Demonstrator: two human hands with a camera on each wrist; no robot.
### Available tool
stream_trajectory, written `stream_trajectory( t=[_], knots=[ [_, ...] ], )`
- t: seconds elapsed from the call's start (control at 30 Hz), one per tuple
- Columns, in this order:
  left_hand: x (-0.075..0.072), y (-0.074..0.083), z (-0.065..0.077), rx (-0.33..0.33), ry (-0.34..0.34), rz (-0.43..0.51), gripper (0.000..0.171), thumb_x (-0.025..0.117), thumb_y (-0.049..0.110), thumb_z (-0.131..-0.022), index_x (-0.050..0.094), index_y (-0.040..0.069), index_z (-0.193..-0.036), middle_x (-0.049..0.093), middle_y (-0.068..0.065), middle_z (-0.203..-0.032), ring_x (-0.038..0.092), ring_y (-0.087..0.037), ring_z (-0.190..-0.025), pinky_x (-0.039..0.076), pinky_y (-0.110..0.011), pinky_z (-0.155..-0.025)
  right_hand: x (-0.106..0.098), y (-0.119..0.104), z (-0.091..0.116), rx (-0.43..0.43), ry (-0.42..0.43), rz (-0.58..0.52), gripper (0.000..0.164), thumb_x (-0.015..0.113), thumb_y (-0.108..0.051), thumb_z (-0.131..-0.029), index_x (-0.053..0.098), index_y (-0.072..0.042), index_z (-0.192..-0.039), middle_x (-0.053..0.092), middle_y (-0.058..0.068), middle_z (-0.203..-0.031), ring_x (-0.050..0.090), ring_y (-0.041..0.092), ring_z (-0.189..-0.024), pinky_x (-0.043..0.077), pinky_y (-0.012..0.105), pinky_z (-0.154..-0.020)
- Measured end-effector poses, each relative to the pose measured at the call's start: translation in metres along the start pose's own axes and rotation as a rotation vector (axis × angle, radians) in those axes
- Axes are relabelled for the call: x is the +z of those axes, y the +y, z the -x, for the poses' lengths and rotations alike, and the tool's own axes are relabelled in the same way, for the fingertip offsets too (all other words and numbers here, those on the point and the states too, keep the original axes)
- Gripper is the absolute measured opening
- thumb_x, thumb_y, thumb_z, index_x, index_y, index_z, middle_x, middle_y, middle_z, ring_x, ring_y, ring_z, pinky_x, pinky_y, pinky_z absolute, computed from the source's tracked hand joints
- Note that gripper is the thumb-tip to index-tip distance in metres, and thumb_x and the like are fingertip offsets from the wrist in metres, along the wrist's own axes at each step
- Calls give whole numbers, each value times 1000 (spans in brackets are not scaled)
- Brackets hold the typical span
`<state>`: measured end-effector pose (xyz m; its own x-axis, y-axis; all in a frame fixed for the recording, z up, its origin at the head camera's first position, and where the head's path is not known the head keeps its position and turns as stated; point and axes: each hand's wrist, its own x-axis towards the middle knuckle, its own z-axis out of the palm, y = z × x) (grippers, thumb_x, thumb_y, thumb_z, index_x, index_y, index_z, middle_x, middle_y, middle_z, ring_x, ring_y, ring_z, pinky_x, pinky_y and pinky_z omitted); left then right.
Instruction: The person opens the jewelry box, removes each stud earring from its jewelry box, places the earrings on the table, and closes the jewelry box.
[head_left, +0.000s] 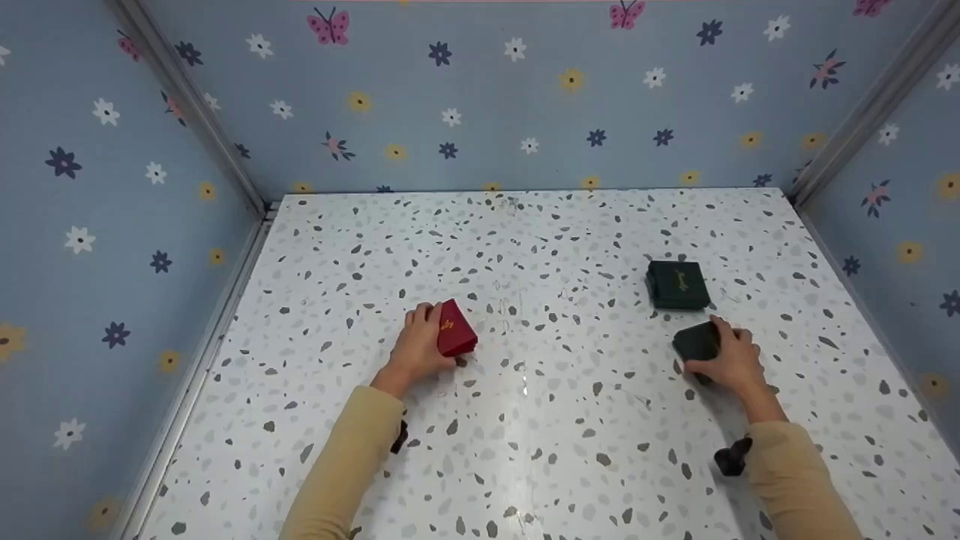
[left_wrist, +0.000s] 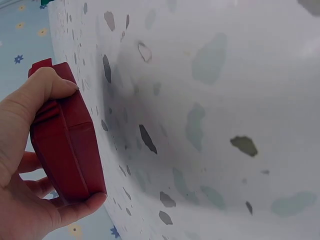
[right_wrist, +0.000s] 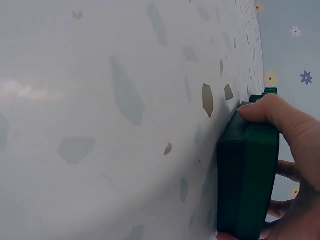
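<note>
My left hand [head_left: 422,341] grips a small red box [head_left: 456,330] with gold lettering on its lid, left of the table's middle. In the left wrist view the thumb lies across one side of the red box [left_wrist: 70,145] and the fingers curl round the other. On the right, my right hand [head_left: 731,356] holds a small dark green box [head_left: 696,343] between thumb and fingers. The right wrist view shows this green box [right_wrist: 247,170] close over the table surface. Just beyond it a second green box [head_left: 679,285] with gold lettering lies on the table.
The speckled white table [head_left: 525,420] reaches back to a blue wall [head_left: 487,90] printed with flowers and butterflies. Similar blue panels stand along the left and right sides, with metal rails [head_left: 202,352] at the edges.
</note>
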<state>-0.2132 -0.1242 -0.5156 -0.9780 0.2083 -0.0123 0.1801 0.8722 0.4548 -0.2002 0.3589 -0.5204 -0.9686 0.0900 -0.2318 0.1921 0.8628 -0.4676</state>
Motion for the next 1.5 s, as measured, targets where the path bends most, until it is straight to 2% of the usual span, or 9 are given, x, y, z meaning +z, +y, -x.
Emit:
stream_trajectory(
  t=[0.3, 0.6, 0.83, 1.07, 1.23, 1.5],
  knots=[
    [-5, -15, -3, -64, 5, 21, 94, 78, 24, -60, 28, -3, -135, 30, -21, -129, 30, -33, -112, 39, -42, -90, 3, -1, 4, 15, 15, -16, 101, 71, -38, -68, 10, -8, -142, 14, 36, -129, 25, 52, -109, 31, 65, -82],
    [-7, -30, -5, -137, 42, 31, 92, 77, 25, -61, 28, -5, -134, 31, -23, -126, 30, -34, -110, 40, -44, -87, 7, -15, 11, -104, 50, -19, 93, 72, -30, -69, 17, -8, -141, 18, 35, -128, 28, 50, -107, 33, 63, -79],
    [-12, -40, -9, -220, 56, 39, 96, 78, 26, -63, 23, -5, -136, 29, -24, -126, 29, -35, -112, 40, -46, -89, 12, -33, 18, -179, 38, -26, 93, 74, -24, -67, 20, -9, -140, 22, 32, -128, 30, 46, -107, 33, 61, -81],
    [-17, -47, -11, -267, 76, 8, 91, 76, 27, -64, 26, -7, -131, 31, -26, -122, 30, -38, -111, 40, -48, -88, 19, -53, 23, -248, 33, 4, 90, 75, -26, -66, 23, -14, -139, 23, 27, -130, 31, 43, -107, 34, 62, -75],
    [-20, -51, -12, -318, 70, -2, 91, 76, 29, -65, 26, -7, -131, 31, -27, -121, 31, -39, -109, 40, -49, -87, 26, -67, 26, -292, 16, 18, 91, 76, -26, -64, 25, -17, -139, 23, 26, -132, 33, 41, -107, 36, 59, -76],
    [-21, -58, -14, -365, 98, -30, 90, 74, 31, -65, 27, -11, -129, 32, -30, -120, 32, -42, -107, 38, -50, -87, 36, -84, 33, -411, 31, 18, 90, 78, -23, -62, 30, -17, -137, 29, 23, -128, 36, 38, -104, 37, 57, -75]
  ],
)
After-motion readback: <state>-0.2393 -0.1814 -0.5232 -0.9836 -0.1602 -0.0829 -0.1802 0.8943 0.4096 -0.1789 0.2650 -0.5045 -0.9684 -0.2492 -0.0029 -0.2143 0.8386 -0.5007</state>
